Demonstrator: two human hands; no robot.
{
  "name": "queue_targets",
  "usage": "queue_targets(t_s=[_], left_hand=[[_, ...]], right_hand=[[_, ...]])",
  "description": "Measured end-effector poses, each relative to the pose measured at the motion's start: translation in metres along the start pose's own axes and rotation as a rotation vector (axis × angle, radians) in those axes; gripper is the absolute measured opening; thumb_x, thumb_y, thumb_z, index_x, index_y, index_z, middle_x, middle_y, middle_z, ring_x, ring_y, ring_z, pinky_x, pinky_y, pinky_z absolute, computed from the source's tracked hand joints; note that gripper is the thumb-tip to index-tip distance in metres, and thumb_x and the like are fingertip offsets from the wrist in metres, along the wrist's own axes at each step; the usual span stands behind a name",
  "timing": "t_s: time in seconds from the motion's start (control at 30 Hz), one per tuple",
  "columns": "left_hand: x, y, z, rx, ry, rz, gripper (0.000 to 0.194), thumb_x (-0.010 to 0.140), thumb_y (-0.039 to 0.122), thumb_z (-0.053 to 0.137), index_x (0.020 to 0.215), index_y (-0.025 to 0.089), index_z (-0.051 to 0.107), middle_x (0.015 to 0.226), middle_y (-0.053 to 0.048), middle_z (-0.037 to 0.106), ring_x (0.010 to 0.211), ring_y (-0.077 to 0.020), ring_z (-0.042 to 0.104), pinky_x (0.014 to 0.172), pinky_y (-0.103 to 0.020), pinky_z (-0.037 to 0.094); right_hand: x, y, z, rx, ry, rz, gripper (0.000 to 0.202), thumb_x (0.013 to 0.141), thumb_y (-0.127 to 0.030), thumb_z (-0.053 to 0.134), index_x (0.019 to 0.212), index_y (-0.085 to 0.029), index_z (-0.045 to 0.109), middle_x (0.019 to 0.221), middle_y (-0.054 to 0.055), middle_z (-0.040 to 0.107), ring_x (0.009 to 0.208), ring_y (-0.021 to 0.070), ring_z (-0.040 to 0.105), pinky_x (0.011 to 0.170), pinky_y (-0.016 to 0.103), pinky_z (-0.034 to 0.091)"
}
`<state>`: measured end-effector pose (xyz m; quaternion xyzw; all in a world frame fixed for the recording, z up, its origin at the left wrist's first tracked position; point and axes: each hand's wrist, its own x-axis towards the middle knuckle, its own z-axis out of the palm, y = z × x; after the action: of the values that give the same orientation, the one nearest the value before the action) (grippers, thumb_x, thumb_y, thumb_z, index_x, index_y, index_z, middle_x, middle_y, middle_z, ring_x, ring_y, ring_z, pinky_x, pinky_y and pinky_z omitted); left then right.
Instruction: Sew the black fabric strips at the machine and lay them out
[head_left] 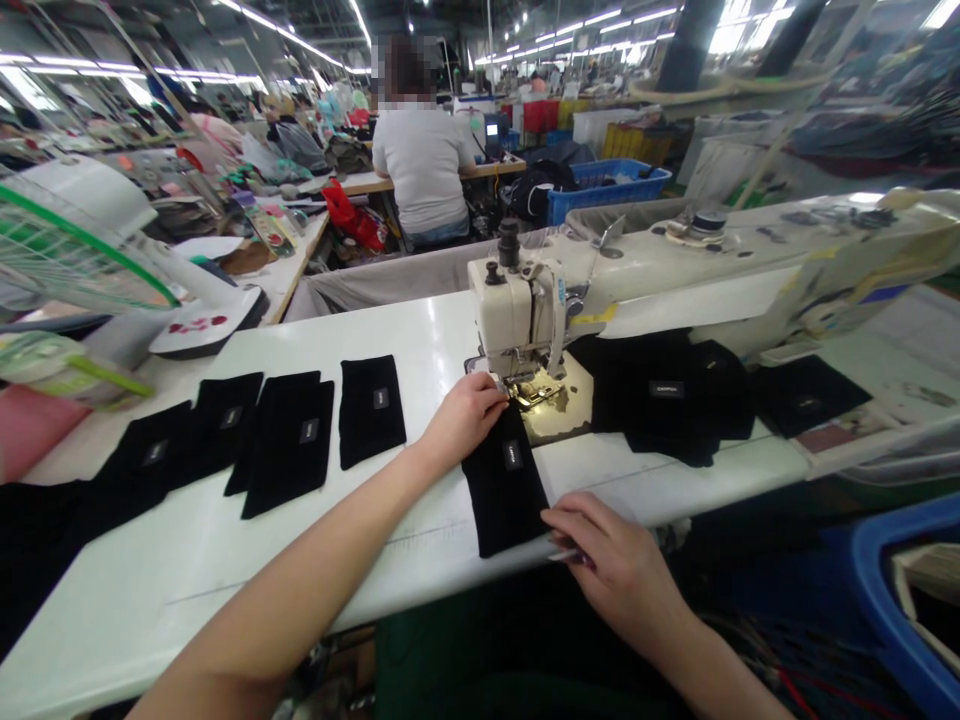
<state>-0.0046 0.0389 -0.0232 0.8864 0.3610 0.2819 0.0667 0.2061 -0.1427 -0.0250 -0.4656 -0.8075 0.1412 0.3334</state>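
A black fabric piece [504, 490] with a small grey label lies on the white machine table, its upper end beside the sewing machine's presser foot [536, 392]. The fingers of my left hand [472, 405] are closed on that upper end, just left of the foot. Lower down, my right hand [611, 550] pinches the fabric's right edge near the table's front. A small metal-tipped tool [566, 553] pokes out under its fingers, mostly hidden by the palm. The sewing machine [517, 310] stands directly behind the piece.
Several labelled black pieces [373, 410] are laid out leftward along the table [427, 340]. More black pieces [675, 400] are piled right of the needle. A fan [90, 240] stands at left, a blue basket [862, 560] at lower right. Beyond the machine, a person [420, 165] faces away.
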Motion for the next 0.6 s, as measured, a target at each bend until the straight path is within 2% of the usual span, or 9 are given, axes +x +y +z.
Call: queue_targets(t_s=[0.1, 0.37, 0.6], left_hand=[[0.0006, 0.0001, 0.0008, 0.024, 0.005, 0.005, 0.016, 0.092, 0.016, 0.061, 0.089, 0.017, 0.076, 0.087, -0.008, 0.064, 0.083, -0.0197, 0.062, 0.079, -0.034, 0.054], [0.0009, -0.0014, 0.0006, 0.006, 0.025, 0.018, 0.015, 0.092, 0.016, 0.061, 0.09, 0.017, 0.076, 0.089, -0.008, 0.065, 0.083, -0.0199, 0.062, 0.079, -0.034, 0.055], [-0.0007, 0.0018, -0.002, 0.064, -0.004, 0.042, 0.016, 0.094, 0.015, 0.057, 0.094, 0.014, 0.074, 0.093, -0.01, 0.064, 0.086, -0.0218, 0.062, 0.081, -0.037, 0.055]], right_hand=[[-0.0003, 0.0005, -0.0008, -0.035, 0.021, 0.001, 0.039, 0.082, 0.0, 0.045, 0.111, -0.018, 0.064, 0.102, 0.009, 0.067, 0.082, 0.0196, 0.068, 0.067, 0.03, 0.058], [-0.0029, 0.0022, 0.0007, -0.04, -0.03, 0.025, 0.042, 0.078, -0.001, 0.047, 0.113, -0.017, 0.064, 0.105, 0.009, 0.066, 0.081, 0.0193, 0.067, 0.068, 0.03, 0.056], [-0.0017, 0.0033, -0.0009, -0.089, -0.043, -0.004, 0.037, 0.085, -0.005, 0.046, 0.115, -0.016, 0.065, 0.106, 0.01, 0.067, 0.081, 0.0197, 0.067, 0.067, 0.031, 0.056]])
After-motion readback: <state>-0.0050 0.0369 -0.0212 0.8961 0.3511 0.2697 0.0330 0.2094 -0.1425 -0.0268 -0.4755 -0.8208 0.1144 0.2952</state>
